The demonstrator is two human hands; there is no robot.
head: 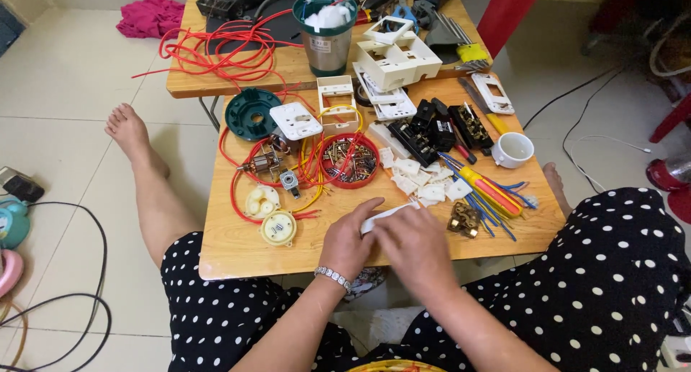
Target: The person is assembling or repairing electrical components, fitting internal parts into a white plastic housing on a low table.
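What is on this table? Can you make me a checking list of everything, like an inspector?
Surface: low wooden table, crowded.
Job's things: white plastic strip, held by both hands.
Clutter: red dish of screws, white switch plates, black switch parts, screwdriver, white cup, green disc.
Hands: left hand and right hand both grip the strip.
Cables: red wire, blue wires, black floor cable.
Surroundings: tiled floor, pink cloth.

Bare tabletop strip (237, 249) left of hands; red dish (350, 161), wires (248, 172) crowd beyond.
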